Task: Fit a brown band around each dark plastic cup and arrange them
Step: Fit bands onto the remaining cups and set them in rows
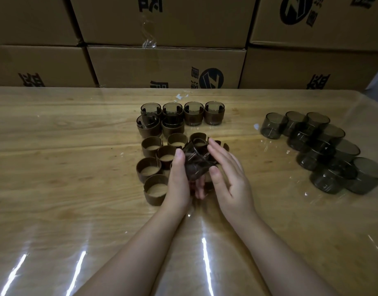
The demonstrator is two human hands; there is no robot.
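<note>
A dark plastic cup [195, 161] is tilted above the middle of the table, its mouth pointing away from me. My left hand [178, 184] grips it, thumb on its left side and fingers curled underneath. My right hand [230, 178] lies against its right side with straight fingers, the thumb touching the cup. I cannot tell whether a band is on this cup. Several empty brown bands [151, 146] stand around and under my hands. Behind them, several banded cups [193, 114] stand in two rows.
Several bare dark cups [324, 150] are clustered at the right of the wooden table [55, 167], which has a glossy clear cover. Stacked cardboard boxes [166, 65] form a wall along the far edge.
</note>
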